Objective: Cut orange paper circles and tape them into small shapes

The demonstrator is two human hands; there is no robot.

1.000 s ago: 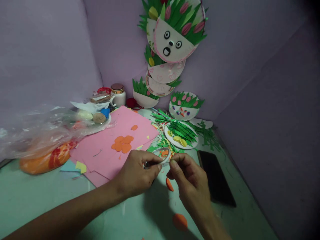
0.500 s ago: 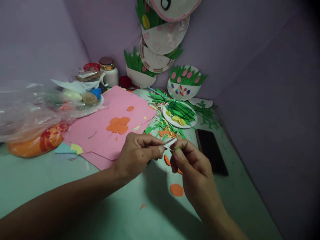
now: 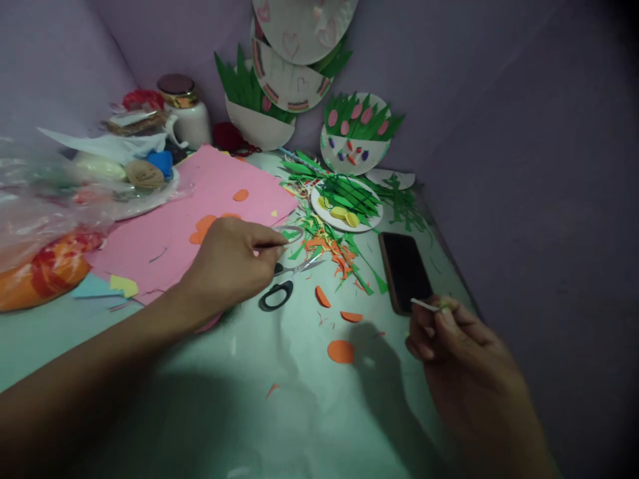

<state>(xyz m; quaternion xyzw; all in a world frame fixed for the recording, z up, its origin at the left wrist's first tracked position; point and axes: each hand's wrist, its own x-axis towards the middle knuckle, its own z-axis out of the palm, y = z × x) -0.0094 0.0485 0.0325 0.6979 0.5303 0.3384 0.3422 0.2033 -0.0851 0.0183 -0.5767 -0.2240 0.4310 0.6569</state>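
My left hand (image 3: 237,259) pinches a thin, pale, curled strip (image 3: 295,231) between thumb and fingertips, above the paper scraps. Well apart from it, on the right, my right hand (image 3: 464,336) is closed on a small flat white piece (image 3: 422,304), seen nearly edge-on. A yellowish-green bit shows at those fingertips; what it is I cannot tell. Scissors (image 3: 277,296) with black handles lie on the table just below my left fingertips. Near them are an orange paper oval (image 3: 341,351) and two folded orange pieces, one of them (image 3: 351,317) closer to my right hand.
A black phone (image 3: 405,269) lies beside my right hand. Pink sheets (image 3: 164,233) bear orange ovals. Behind the scraps (image 3: 329,246), a white plate (image 3: 319,211) holds green strips and yellow ovals. Decorated paper plates (image 3: 355,150) lean against the wall; a plastic bag (image 3: 34,219) sits left.
My hands, together at one white piece before, have moved apart: left hand to the left with a curled strip, right hand to the right with a white piece. The scissors have come into view.
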